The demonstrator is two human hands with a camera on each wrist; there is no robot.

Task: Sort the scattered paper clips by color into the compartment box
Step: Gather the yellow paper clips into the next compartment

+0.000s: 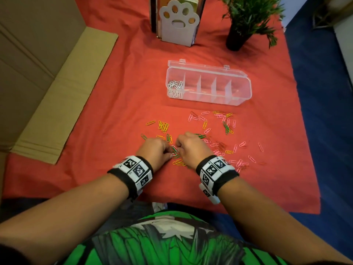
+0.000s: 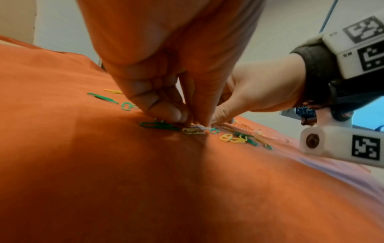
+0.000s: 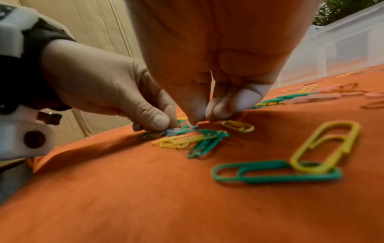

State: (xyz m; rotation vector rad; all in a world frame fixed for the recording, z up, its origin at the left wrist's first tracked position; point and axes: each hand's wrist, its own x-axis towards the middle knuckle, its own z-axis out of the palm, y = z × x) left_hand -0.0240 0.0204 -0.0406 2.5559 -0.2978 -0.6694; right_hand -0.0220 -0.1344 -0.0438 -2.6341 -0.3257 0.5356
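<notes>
Both hands meet at the lower centre of the head view, fingers curled down onto the red cloth [image 1: 114, 115]. Left hand [image 1: 155, 150] pinches a pale paper clip [image 3: 172, 131] between thumb and fingertip; right hand [image 1: 191, 148] has its fingertips bunched on the same small cluster, though whether it actually grips a clip cannot be told. Green clips [image 3: 204, 144] and yellow clips [image 3: 238, 126] lie tangled just beside the fingertips. Pink clips [image 1: 236, 148] scatter to the right. Higher in the frame sits the clear compartment box [image 1: 238, 96], lid open, with white clips [image 1: 174, 87] in its leftmost compartment. A potted plant [image 1: 240, 29] stands at upper right.
</notes>
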